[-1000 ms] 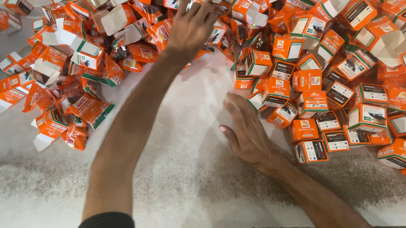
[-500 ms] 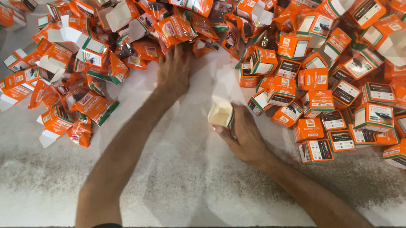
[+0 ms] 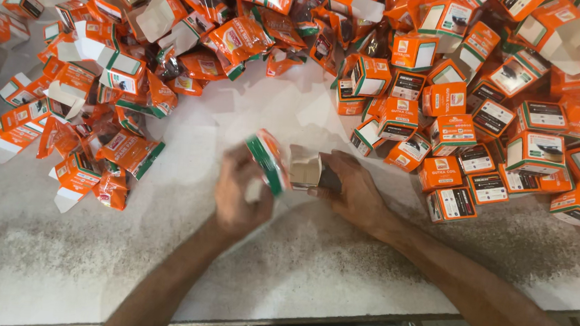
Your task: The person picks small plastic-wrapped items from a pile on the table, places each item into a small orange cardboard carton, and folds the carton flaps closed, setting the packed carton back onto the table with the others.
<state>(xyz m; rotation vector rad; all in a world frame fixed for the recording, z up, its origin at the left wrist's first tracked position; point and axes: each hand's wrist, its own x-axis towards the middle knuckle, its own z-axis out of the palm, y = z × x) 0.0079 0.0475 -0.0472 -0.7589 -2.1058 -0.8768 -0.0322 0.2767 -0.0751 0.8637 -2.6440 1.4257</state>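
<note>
Over the white speckled surface (image 3: 120, 267), the left hand (image 3: 242, 194) has its fingers closed round a flat orange-and-green foil packet (image 3: 268, 161) just beside the small open cardboard box (image 3: 305, 168) gripped by the right hand (image 3: 354, 193), below heaped orange cartons (image 3: 450, 93).

The orange pouch (image 3: 269, 160) looks like glossy plastic film, the open box (image 3: 305, 168) is plain matt cardboard inside. Far boxes (image 3: 447, 121) are printed card, slightly shiny. Table (image 3: 157, 242) is white, speckled and worn.
</note>
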